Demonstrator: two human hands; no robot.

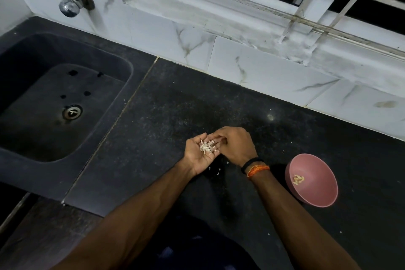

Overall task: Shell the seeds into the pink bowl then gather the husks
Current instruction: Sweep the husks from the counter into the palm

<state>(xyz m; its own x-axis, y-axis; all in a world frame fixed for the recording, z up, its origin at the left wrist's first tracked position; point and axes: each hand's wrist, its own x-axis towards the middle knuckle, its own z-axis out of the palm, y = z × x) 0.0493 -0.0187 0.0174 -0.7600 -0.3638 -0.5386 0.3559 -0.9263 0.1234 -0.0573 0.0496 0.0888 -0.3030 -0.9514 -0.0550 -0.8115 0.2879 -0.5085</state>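
A small heap of husks [207, 147] lies in the upturned, cupped left hand [202, 153] at frame centre. The right hand [235, 146], fingers curled, pinches at the heap's edge. Lower right, the pink bowl [312, 184] holds a few shelled seeds [298, 179]. Gathering looks underway; stray flecks on the counter [153, 120] likely need collecting next.

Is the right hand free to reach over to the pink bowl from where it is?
Probably yes. The pink bowl sits open just beside the right forearm, with bare counter between. The right hand is busy over the husks in the left hand.
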